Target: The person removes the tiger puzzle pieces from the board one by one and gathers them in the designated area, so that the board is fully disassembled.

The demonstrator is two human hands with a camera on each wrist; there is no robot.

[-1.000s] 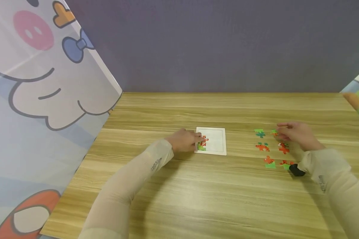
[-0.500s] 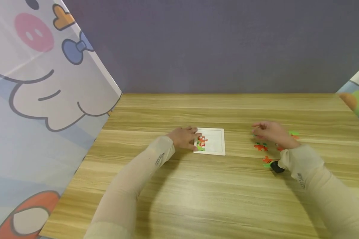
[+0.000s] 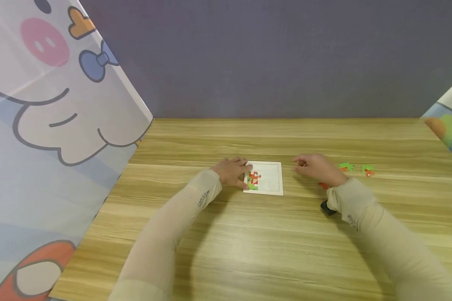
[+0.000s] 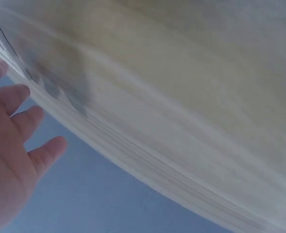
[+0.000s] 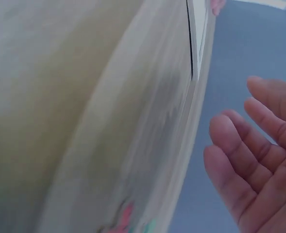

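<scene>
My left hand (image 3: pixel 230 172) rests with spread fingers over the left edge of a white puzzle board (image 3: pixel 271 177), a few fingertips on its frame. Along the board's left side lie fitted orange, red and green puzzle pieces (image 3: pixel 254 179). My right hand (image 3: pixel 316 169) hovers to the right of the board, fingers bent. In the right wrist view its fingers (image 5: pixel 225 133) are loosely curled, with no piece visible between them; whether the fingertips pinch a thin one, I cannot tell. Loose pieces lie about this hand: a green-orange puzzle piece (image 3: pixel 346 167), another green-orange one (image 3: pixel 368 170) and a red one (image 3: pixel 323 185).
Everything lies on a wood-grain table (image 3: pixel 241 251). A grey wall (image 3: pixel 271 58) stands along the far edge. A panel with cartoon figures (image 3: pixel 60 125) borders the left side, another printed panel (image 3: pixel 446 127) the right. My right forearm hides part of the piece area.
My right hand has moved left from the loose pieces toward the board, uncovering pieces at the upper right. My left hand has stayed on the board, its fingers now more spread.
</scene>
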